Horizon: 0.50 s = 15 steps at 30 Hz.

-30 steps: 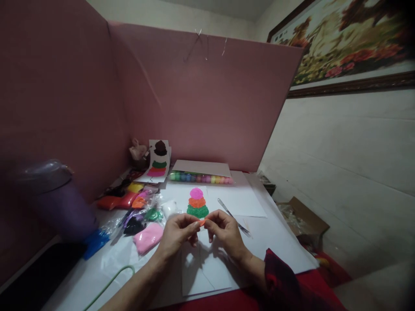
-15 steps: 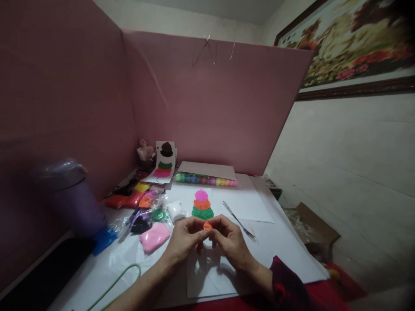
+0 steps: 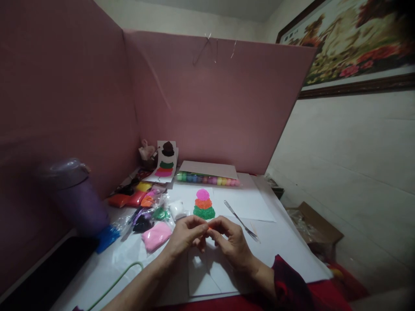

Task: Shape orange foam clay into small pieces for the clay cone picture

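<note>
Over the white paper (image 3: 207,280), my left hand (image 3: 185,235) and my right hand (image 3: 236,244) meet fingertip to fingertip. Between them they pinch a small lump of orange clay (image 3: 209,228), mostly covered by the fingers. Just beyond my hands, a stacked shape of textured clay lies on paper: a pink top (image 3: 203,195), an orange middle (image 3: 203,203) and a green bottom (image 3: 204,211). To the right of my right hand is a metal fork (image 3: 240,219), with thin wooden sticks (image 3: 255,229) beside its tines.
Bags of coloured clay, including pink (image 3: 157,236) and white (image 3: 177,210), crowd the left side. A purple bottle (image 3: 82,203) stands farther left. At the back are a pack of colourful clay (image 3: 207,179) and a card picturing stacked shapes (image 3: 166,162). A cardboard box (image 3: 319,222) sits right.
The fingertips have closed further over the orange clay, so less of it shows. The whole view has shifted slightly; the things on the table stay in place.
</note>
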Tool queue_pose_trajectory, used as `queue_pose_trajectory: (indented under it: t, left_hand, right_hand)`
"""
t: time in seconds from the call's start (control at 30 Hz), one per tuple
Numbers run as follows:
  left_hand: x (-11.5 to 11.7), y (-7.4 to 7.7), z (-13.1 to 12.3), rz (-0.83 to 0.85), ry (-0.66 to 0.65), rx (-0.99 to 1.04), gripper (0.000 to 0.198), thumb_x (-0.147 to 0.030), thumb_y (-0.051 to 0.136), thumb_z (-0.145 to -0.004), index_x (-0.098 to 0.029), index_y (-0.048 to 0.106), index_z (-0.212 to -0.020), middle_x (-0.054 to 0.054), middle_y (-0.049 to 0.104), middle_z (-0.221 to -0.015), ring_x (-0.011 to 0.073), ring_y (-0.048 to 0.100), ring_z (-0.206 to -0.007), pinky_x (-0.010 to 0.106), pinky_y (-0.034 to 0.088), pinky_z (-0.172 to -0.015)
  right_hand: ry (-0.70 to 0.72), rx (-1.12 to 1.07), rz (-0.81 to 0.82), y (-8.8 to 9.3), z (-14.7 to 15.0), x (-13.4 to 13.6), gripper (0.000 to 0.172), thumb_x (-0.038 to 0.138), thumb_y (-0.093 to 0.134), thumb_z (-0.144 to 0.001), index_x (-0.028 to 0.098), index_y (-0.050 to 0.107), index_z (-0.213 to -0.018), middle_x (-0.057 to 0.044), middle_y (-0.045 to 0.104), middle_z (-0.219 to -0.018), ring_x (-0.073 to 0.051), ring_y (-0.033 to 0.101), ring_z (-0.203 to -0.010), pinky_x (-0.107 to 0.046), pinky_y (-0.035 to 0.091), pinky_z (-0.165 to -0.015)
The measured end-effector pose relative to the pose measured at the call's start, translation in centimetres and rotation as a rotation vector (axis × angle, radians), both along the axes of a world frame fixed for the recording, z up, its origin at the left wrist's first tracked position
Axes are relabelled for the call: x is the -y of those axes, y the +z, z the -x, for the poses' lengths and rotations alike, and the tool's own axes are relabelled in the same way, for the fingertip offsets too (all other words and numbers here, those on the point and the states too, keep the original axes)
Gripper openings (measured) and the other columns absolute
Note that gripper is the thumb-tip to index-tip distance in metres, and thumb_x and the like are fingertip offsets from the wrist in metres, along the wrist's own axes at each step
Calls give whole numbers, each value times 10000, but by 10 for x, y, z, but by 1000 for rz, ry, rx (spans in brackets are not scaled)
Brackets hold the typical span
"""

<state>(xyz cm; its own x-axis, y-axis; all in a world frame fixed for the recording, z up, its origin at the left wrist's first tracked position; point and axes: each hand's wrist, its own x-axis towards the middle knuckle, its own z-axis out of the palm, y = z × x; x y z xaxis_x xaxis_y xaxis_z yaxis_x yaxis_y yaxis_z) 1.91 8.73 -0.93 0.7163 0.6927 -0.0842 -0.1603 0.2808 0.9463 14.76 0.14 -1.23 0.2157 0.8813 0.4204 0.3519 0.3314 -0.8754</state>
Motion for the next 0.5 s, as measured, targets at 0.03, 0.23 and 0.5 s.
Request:
queue_pose_trajectory:
  t: [0.03,0.23,0.5]
  left_hand:
    - [1,0,0,23,4,0,300,-354,744,-632,-114,594,-733,-18,594,-531,84,517,-379,212,462,-374]
    - [4,7,-1,-20,75,16,233,-293,751,-621,-107,618,-668,-16,577,-525,81,503,-388,205,432,-377]
    - [4,8,1,-110,107,53,214,-278,740,-646,-107,681,-760,-9,592,-522,86,522,-430,204,444,-420]
  right_hand:
    - [-10,15,-10,1,0,1,81,230,572,-840,159,608,-825,-32,624,-736,-154,574,-661,-265,462,-610]
    - [-13,-150,19,0,1,-2,121,269,613,-812,158,588,-771,3,571,-661,-119,526,-564,-232,443,-518]
    - [-43,-539,64,-5,-3,-14,185,313,678,-751,149,592,-742,30,543,-597,-72,456,-450,-177,397,-397]
